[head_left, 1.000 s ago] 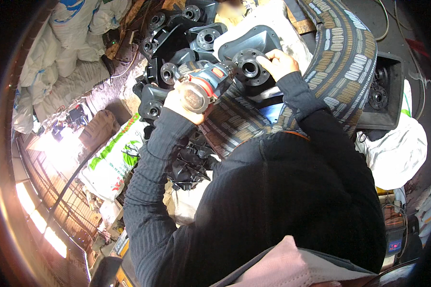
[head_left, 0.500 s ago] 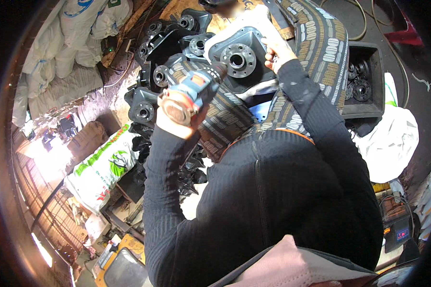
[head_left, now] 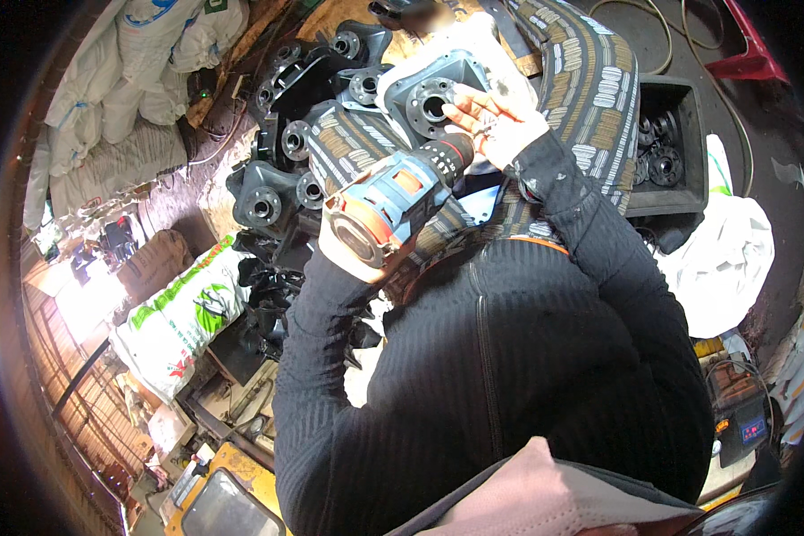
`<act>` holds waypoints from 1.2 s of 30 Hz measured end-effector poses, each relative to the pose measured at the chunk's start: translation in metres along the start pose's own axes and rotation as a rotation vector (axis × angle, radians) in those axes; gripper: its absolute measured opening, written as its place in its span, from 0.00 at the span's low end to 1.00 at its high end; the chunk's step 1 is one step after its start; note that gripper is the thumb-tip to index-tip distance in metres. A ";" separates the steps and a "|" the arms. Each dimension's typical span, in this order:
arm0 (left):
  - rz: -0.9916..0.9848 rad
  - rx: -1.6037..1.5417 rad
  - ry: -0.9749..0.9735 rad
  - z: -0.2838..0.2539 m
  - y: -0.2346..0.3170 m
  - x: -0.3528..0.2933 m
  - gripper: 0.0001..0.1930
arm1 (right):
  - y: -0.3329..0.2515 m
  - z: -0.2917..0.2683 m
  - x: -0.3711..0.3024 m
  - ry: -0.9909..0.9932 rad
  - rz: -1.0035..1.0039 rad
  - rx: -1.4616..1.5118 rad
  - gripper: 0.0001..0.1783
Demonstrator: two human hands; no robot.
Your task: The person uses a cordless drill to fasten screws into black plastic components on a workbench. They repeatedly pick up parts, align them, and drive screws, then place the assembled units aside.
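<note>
The left hand (head_left: pixel 348 255) is wrapped around a cordless drill (head_left: pixel 393 201), its nose aimed at the grey flanged casting (head_left: pixel 433 94) on the lap. The right hand (head_left: pixel 496 121), fingers loosely spread, steadies the casting's edge. Drilling appears unfinished; black castings (head_left: pixel 277 192) wait alongside.

Black ribbed long-sleeved top, bare hands

Single head-worn fisheye looked steeply down, close over the person's chest, toward the cordless drill (head_left: pixel 393 204) just ahead.
</note>
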State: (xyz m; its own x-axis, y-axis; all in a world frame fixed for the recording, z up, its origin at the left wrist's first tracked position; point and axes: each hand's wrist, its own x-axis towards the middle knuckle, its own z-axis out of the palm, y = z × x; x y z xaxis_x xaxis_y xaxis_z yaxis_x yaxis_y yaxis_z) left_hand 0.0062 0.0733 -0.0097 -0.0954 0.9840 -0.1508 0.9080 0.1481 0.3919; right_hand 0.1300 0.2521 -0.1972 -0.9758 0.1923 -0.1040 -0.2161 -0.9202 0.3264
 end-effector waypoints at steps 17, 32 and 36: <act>0.008 0.088 0.050 -0.009 -0.009 0.000 0.17 | 0.014 0.017 -0.007 0.480 -0.055 -0.574 0.17; -0.093 0.043 -0.093 0.008 -0.042 -0.027 0.15 | 0.007 -0.003 -0.008 0.782 0.089 -0.837 0.14; -0.274 0.076 -0.152 0.011 -0.060 -0.036 0.24 | -0.007 -0.031 -0.004 0.802 -0.196 -0.891 0.13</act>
State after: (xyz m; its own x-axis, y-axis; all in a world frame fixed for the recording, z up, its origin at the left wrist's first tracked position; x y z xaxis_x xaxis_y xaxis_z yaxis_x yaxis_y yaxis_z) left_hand -0.0402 0.0275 -0.0378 -0.2836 0.8815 -0.3776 0.8852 0.3921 0.2503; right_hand 0.1362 0.2473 -0.2280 -0.5632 0.3797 -0.7339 0.0484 -0.8715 -0.4880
